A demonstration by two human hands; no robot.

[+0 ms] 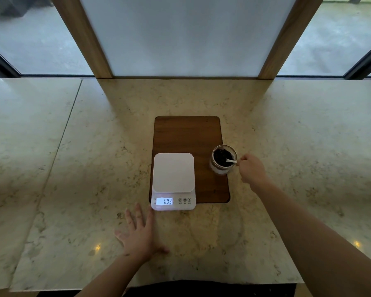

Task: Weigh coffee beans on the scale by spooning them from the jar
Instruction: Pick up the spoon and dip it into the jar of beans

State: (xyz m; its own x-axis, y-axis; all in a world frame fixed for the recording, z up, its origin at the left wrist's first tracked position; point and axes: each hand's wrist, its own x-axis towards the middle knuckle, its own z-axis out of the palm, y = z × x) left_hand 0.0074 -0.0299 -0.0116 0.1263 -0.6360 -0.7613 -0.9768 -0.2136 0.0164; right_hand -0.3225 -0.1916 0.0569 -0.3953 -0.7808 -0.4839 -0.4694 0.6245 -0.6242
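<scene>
Left hand [140, 233] lies flat, palm down, near the front edge of the pale marbled stone bench [73, 168]; fingers [130, 217] spread, holding nothing, fingertips just beside the front left corner of the scale.

White square-topped digital kitchen scale [173, 179] sits on the front left part of a dark brown rounded-corner wooden board [186, 133], its front overhanging the board edge. Display lit, reads 0.03. Platform bare: no beans, no dish.

Right hand [251, 170] reaches in from the right, fingers closed on the handle end of a small white plastic spoon [230, 161]. Spoon bowl is inside the clear round glass jar [223, 159] of dark coffee beans [221, 156], which stands at the board's right edge.

Judgement: first scoop in hand. Next: lift a level spoonful, carry left over the platform, tip gently, watch the reading. Re-zeroing first may be wise.
</scene>
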